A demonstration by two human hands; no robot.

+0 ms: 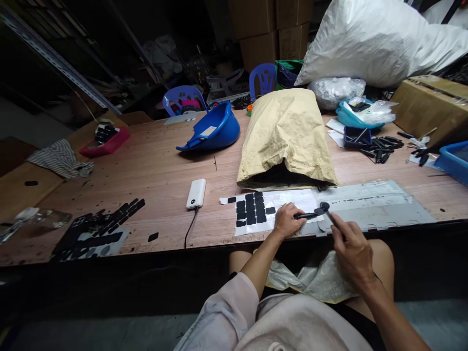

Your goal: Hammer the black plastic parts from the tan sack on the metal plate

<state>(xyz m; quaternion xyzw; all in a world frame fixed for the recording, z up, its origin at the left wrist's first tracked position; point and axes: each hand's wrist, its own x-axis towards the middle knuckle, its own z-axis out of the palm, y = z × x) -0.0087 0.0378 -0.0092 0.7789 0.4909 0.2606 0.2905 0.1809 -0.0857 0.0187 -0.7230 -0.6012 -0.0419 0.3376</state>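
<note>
My left hand (288,220) is closed on a slim black stick-like piece (307,215), held flat above the table's front edge. Wrapped round the handle of a tool with a round black head (324,206) is my right hand (353,251). The head meets or overlaps the far end of the black piece; whether they touch I cannot tell. Under and beside my left hand lies a white sheet (280,199) bearing rows of black rounded stickers (250,208). A grey plate or mat (380,207) stretches to the right below the tool.
An open yellowish sack (288,131) lies just behind the sheet. On the left are a white power bank (196,194) with a cable, a blue basin (219,127) and black strips (124,214). Black pieces (383,145) and a cardboard box (431,107) occupy the right.
</note>
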